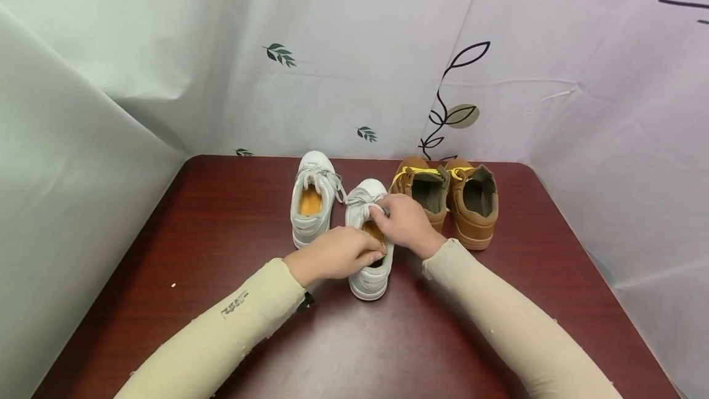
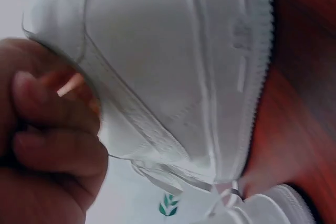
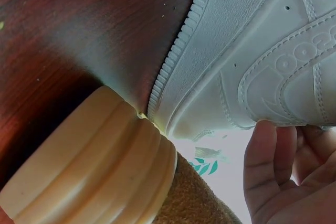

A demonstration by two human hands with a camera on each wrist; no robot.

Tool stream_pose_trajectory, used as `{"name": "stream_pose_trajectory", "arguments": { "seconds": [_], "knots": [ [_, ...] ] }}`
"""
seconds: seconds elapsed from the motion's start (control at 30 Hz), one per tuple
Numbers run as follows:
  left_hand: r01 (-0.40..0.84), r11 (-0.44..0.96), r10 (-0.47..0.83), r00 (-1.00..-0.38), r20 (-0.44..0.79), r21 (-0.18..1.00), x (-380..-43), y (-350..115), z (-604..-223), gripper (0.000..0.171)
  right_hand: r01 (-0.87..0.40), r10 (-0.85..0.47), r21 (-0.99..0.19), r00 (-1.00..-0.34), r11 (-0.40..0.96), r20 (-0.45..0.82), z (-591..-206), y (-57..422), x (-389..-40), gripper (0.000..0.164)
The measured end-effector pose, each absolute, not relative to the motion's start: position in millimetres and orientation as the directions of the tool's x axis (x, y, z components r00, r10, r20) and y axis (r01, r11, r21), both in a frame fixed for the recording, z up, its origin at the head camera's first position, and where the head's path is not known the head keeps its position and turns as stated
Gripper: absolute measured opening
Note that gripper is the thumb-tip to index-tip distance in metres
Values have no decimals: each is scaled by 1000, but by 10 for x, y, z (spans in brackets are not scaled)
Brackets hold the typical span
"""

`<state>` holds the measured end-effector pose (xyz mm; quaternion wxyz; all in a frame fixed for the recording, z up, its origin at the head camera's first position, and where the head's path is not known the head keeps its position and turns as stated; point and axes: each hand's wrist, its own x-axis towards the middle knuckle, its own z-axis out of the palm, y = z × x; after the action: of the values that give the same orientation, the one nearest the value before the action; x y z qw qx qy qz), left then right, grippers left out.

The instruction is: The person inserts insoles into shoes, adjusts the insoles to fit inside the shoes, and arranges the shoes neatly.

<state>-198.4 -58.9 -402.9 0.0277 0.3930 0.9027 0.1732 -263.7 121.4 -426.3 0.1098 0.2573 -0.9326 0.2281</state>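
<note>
A white sneaker (image 1: 368, 283) stands on the table in the head view, toe pointing away, with an orange insole (image 1: 373, 231) inside. My left hand (image 1: 340, 252) reaches into its opening near the heel; thumb and finger pinch the insole's rear edge, partly hidden. In the left wrist view the curled fingers (image 2: 58, 148) lie beside the shoe's collar. My right hand (image 1: 407, 219) grips the same sneaker by the upper edge near the tongue and laces. The right wrist view shows the fingertips (image 3: 262, 135) against the collar's edge, on the side with stitched lettering.
Another white sneaker (image 1: 310, 228) with an orange insole stands just left. To the right are two brown shoes with yellow laces, one (image 1: 440, 217) close behind my right hand, the other (image 1: 475, 233) beside it. White curtains (image 1: 343, 66) enclose the dark red table (image 1: 232, 226).
</note>
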Motion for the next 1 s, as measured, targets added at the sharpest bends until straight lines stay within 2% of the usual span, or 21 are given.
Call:
{"name": "stream_pose_trajectory", "arguments": {
  "seconds": [0.2, 0.4, 0.53, 0.73, 0.8, 1.0],
  "knots": [
    [650, 625, 716, -698, 15, 433, -1973, -633, -4115, 37, -529, -428, -371, -844, 763, 323, -4265, 1218, -2636, 29],
    [666, 639, 720, -694, 7, 386, -1880, -633, -4191, 46, -524, -428, -381, -848, 761, 313, -4276, 1216, -2628, 33],
    [686, 661, 705, -707, 63, 304, -1823, -638, -4182, 43, -524, -428, -382, -848, 761, 312, -4278, 1213, -2620, 33],
    [718, 692, 687, -686, 239, 69, -1748, -637, -4177, 48, -525, -427, -380, -847, 762, 316, -4275, 1211, -2616, 34],
    [715, 698, 682, -683, 261, 48, -1738, -634, -4185, 50, -527, -427, -378, -846, 761, 320, -4271, 1210, -2619, 34],
    [694, 699, 671, -720, 178, 174, -1751, -617, -4203, 53, -533, -430, -379, -842, 756, 325, -4268, 1200, -2621, 33]
  ]
}}
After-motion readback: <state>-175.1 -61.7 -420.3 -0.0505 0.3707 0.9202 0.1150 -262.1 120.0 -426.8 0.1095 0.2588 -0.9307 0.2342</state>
